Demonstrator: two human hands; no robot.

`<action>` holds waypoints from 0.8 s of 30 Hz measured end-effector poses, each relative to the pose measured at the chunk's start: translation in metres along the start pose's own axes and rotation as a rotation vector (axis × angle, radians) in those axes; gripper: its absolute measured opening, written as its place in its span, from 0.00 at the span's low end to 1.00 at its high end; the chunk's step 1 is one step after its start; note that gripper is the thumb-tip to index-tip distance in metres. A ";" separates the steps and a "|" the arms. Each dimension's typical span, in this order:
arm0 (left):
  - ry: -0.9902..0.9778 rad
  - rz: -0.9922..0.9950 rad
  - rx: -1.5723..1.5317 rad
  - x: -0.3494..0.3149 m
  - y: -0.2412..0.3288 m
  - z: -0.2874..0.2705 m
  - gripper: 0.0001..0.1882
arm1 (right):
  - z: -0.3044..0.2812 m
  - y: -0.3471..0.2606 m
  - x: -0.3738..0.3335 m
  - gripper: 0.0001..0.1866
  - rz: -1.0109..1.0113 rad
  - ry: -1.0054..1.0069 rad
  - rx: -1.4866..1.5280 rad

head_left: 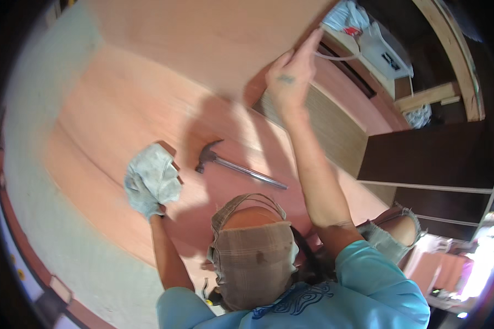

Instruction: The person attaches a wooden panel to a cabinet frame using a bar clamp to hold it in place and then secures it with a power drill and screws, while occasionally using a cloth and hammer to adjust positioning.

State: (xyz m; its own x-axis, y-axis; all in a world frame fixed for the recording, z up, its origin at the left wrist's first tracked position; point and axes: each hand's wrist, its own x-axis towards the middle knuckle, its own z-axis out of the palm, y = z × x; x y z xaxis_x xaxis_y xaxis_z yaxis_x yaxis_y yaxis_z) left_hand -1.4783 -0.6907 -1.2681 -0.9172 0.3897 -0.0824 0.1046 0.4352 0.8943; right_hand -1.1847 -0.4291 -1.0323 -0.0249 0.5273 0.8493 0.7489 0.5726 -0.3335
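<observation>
My left hand [152, 178], in a pale grey work glove, is closed over a flat reddish-brown block [168, 148] at the pink-lit wooden surface. Only the block's edges show past the glove, so its kind is unclear. To its right a claw hammer [244, 171] lies flat, head toward the glove, its metal shaft slanting to the right. My bare right hand [292, 79] is farther off, laid against the edge of a broad upright panel [203, 38]. Its index finger stretches along that edge; the other fingers are mostly hidden.
Beyond my right arm, a wooden frame [450, 55] surrounds a shelf with a white plastic bin [381, 52] and a bluish plastic bag [346, 16]. Dark brown cabinet panels [422, 156] stand at the right. My knee, in torn plaid shorts [252, 263], is close below the hammer.
</observation>
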 end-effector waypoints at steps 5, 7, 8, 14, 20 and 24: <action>-0.048 -0.059 0.279 -0.003 0.024 -0.011 0.41 | 0.016 0.044 -0.177 0.39 0.568 -0.655 0.193; 0.154 0.125 0.512 -0.004 0.055 -0.006 0.43 | 0.023 0.027 -0.231 0.32 0.507 -0.574 0.172; 0.363 0.247 0.715 -0.006 0.067 -0.007 0.45 | 0.029 0.017 -0.250 0.29 0.526 -0.510 0.232; -0.606 0.869 0.428 -0.102 0.279 0.107 0.34 | 0.009 0.067 -0.267 0.23 0.835 -0.430 0.248; -0.880 0.805 0.973 -0.142 0.417 0.144 0.25 | -0.006 0.043 -0.173 0.25 0.948 -0.742 0.266; -0.934 1.058 0.534 -0.114 0.385 0.177 0.17 | 0.004 0.060 -0.158 0.36 1.005 -0.821 0.407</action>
State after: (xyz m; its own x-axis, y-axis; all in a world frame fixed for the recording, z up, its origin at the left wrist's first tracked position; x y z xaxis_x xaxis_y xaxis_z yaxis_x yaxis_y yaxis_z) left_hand -1.2655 -0.4234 -0.9926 0.2143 0.9753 0.0534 0.8538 -0.2136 0.4748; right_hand -1.1386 -0.4757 -1.1877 -0.0796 0.9599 -0.2687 0.4342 -0.2093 -0.8762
